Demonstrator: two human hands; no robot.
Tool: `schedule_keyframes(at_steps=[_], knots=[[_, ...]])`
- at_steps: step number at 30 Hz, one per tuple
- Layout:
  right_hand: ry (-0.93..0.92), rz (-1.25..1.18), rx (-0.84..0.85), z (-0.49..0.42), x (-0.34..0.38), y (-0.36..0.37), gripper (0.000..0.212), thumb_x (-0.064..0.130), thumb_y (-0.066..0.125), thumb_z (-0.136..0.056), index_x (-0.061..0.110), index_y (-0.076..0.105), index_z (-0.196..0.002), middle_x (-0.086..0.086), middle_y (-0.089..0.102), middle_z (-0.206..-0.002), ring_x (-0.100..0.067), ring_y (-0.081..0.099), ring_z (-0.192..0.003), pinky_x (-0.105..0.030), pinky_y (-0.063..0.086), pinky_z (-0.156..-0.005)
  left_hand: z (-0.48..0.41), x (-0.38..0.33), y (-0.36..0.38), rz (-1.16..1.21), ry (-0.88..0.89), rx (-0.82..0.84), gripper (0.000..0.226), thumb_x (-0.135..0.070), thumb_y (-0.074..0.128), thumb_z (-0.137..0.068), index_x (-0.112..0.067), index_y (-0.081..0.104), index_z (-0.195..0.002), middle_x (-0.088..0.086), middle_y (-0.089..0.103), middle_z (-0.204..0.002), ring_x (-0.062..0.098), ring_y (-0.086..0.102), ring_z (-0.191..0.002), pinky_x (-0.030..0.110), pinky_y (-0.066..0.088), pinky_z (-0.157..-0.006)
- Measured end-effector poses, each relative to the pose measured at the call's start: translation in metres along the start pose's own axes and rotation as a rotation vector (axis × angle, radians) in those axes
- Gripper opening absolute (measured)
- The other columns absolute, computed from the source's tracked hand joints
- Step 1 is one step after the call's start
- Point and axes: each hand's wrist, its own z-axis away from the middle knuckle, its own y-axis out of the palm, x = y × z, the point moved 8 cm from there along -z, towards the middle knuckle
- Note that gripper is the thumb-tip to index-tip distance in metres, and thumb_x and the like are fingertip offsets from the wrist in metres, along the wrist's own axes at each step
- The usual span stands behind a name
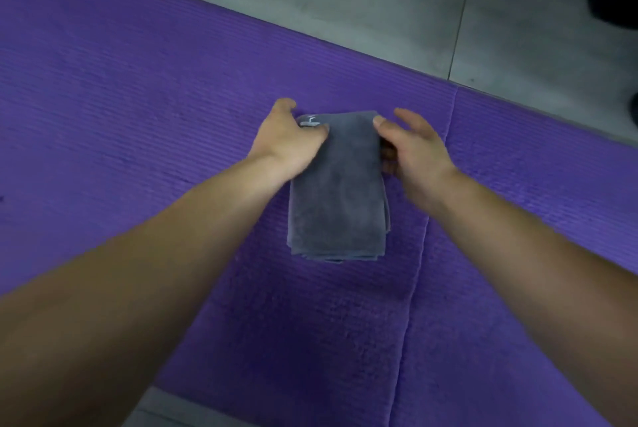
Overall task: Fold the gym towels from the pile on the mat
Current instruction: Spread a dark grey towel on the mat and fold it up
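The grey terry towel (338, 192) lies on the purple ribbed foam mat (138, 116), already doubled into a narrow strip of several layers, with its long side running away from the person. The left hand (286, 140) pinches the far left corner, thumb on top just beside the small white label (308, 122) and fingers curled under. The right hand (417, 150) holds the far right corner, thumb pressed on top and lower fingers tucked at the edge, while its index finger sticks out free.

The step in hand looks like 1 last fold, far end brought to near end. To do it well, both corners should lift together and level, with all layers caught in each pinch. They should then land square on the near edge, where the layers fan out slightly at the right. No pile shows in view.
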Motion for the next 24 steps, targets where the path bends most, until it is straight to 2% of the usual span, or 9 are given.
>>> schedule_keyframes(at_steps=[2, 4, 9, 12, 15, 18, 20, 22, 24], knots=[[0.034, -0.060, 0.062, -0.006, 0.007, 0.005, 0.042, 0.031, 0.072, -0.091, 0.020, 0.054, -0.128, 0.003, 0.068, -0.088, -0.013, 0.066, -0.078, -0.027, 0.052, -0.063, -0.008, 0.001, 0.000, 0.048, -0.043, 0.027, 0.059, -0.039, 0.076, -0.084, -0.019, 0.053, -0.136, -0.001, 0.063, -0.124, 0.018, 0.063, -0.112, 0.032, 0.051, -0.096], [0.035, -0.069, 0.049, -0.007, 0.013, 0.005, 0.047, 0.027, 0.074, -0.090, 0.015, 0.055, -0.133, 0.002, 0.070, -0.091, -0.012, 0.067, -0.078, -0.029, 0.053, -0.068, -0.010, 0.004, -0.001, 0.128, -0.066, 0.057, 0.044, -0.034, 0.080, -0.082, -0.021, 0.062, -0.120, -0.001, 0.067, -0.113, 0.018, 0.066, -0.104, 0.033, 0.054, -0.088], [0.109, -0.077, 0.099, 0.015, 0.012, 0.007, 0.067, 0.025, 0.079, -0.084, 0.023, 0.049, -0.144, 0.002, 0.068, -0.124, -0.012, 0.070, -0.106, -0.030, 0.056, -0.082, 0.003, 0.004, -0.003, 0.343, 0.006, 0.196, 0.076, -0.028, 0.087, -0.071, -0.016, 0.055, -0.140, 0.004, 0.072, -0.113, 0.014, 0.070, -0.099, 0.027, 0.051, -0.082], [0.107, -0.064, 0.167, 0.030, 0.015, 0.012, 0.073, 0.026, 0.082, -0.077, 0.026, 0.050, -0.143, 0.004, 0.067, -0.128, -0.009, 0.070, -0.108, -0.026, 0.055, -0.089, 0.017, 0.001, 0.002, 0.396, 0.045, 0.335, 0.052, -0.016, 0.084, -0.075, -0.009, 0.065, -0.122, 0.005, 0.076, -0.099, 0.014, 0.071, -0.090, 0.026, 0.052, -0.077], [-0.057, 0.191, 0.162, 0.037, 0.031, 0.013, 0.071, 0.025, 0.083, -0.077, 0.026, 0.054, -0.142, 0.006, 0.065, -0.129, -0.004, 0.067, -0.110, -0.023, 0.053, -0.095, 0.023, -0.008, -0.004, 0.326, 0.096, 0.396, 0.031, -0.005, 0.079, -0.083, -0.010, 0.070, -0.111, 0.004, 0.077, -0.097, 0.013, 0.072, -0.090, 0.025, 0.053, -0.079], [-0.265, 0.546, 0.126, 0.053, 0.051, 0.013, 0.062, 0.032, 0.085, -0.078, 0.034, 0.058, -0.133, 0.015, 0.066, -0.119, 0.000, 0.065, -0.106, -0.024, 0.054, -0.093, 0.028, -0.012, -0.015, 0.250, 0.127, 0.416, 0.040, -0.004, 0.083, -0.079, -0.014, 0.068, -0.115, 0.005, 0.078, -0.102, 0.014, 0.073, -0.095, 0.025, 0.056, -0.083], [-0.358, 0.699, 0.059, 0.071, 0.062, 0.011, 0.059, 0.048, 0.084, -0.072, 0.044, 0.058, -0.124, 0.022, 0.066, -0.115, 0.001, 0.063, -0.108, -0.036, 0.049, -0.104, 0.035, -0.016, -0.023, 0.241, 0.139, 0.406, 0.049, -0.007, 0.088, -0.072, -0.017, 0.067, -0.114, 0.012, 0.077, -0.104, 0.024, 0.074, -0.099, 0.040, 0.057, -0.096], [-0.430, 0.773, 0.038, 0.093, 0.071, 0.016, 0.055, 0.057, 0.078, -0.069, 0.050, 0.055, -0.118, 0.029, 0.063, -0.115, 0.000, 0.061, -0.114, -0.050, 0.033, -0.117, 0.049, -0.019, -0.035, 0.239, 0.157, 0.372, 0.050, -0.011, 0.089, -0.067, -0.023, 0.064, -0.109, 0.018, 0.075, -0.100, 0.025, 0.072, -0.090, 0.050, 0.056, -0.095], [-0.454, 0.721, 0.040, 0.120, 0.078, 0.022, 0.054, 0.043, 0.082, -0.073, 0.048, 0.054, -0.119, 0.035, 0.061, -0.113, 0.003, 0.061, -0.114, -0.041, 0.036, -0.116, 0.069, -0.026, -0.046, 0.217, 0.200, 0.350, 0.046, -0.015, 0.086, -0.066, -0.027, 0.062, -0.104, 0.023, 0.071, -0.098, 0.021, 0.064, -0.080, 0.052, 0.056, -0.085]])
